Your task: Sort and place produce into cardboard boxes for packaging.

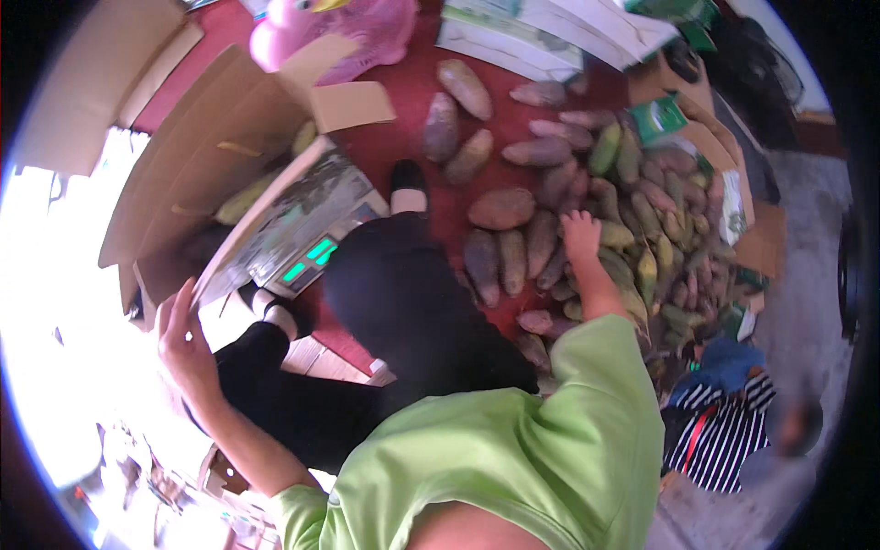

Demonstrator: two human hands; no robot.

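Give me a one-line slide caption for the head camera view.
Right hand reaches into a pile of sweet potatoes; left hand steadies a cardboard box beside a scale.
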